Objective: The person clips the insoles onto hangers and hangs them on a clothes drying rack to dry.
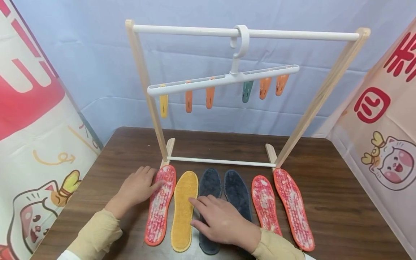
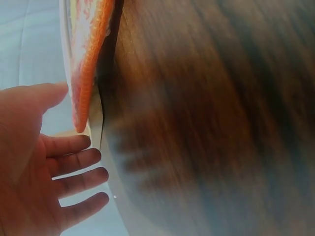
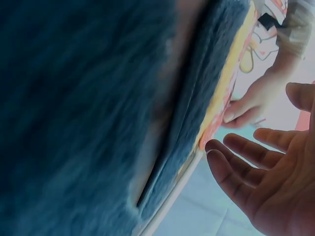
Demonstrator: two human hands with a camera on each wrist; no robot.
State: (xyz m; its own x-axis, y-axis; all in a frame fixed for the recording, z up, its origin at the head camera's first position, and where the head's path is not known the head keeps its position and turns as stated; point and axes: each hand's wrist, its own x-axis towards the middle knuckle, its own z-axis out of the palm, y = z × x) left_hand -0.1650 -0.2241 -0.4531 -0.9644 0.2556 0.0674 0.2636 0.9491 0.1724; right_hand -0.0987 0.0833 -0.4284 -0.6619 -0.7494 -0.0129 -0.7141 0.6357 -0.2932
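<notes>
A row of insoles lies on the table. My left hand [image 1: 138,186] hovers over the left edge of a red-and-white insole [image 1: 159,216], thumb above it and fingers spread loosely. In the left wrist view, that insole's orange rim [image 2: 88,69] shows between thumb and fingers, ungripped. To its right lies a yellow insole [image 1: 183,220]. My right hand [image 1: 222,220], fingers loosely extended and holding nothing, is above a dark blue insole [image 1: 209,180], fingertips near the yellow one. A second dark blue insole [image 1: 235,184] is partly hidden by this hand. Two red-and-white insoles [image 1: 264,198] [image 1: 294,209] lie farther right.
Behind the insoles stands a wooden rack [image 1: 320,92] with white bars. A white hanger [image 1: 191,86] hangs tilted from its top bar, carrying several clips, such as a yellow clip [image 1: 164,104] and a green clip [image 1: 247,91]. Printed cloths flank the brown table [image 1: 344,202].
</notes>
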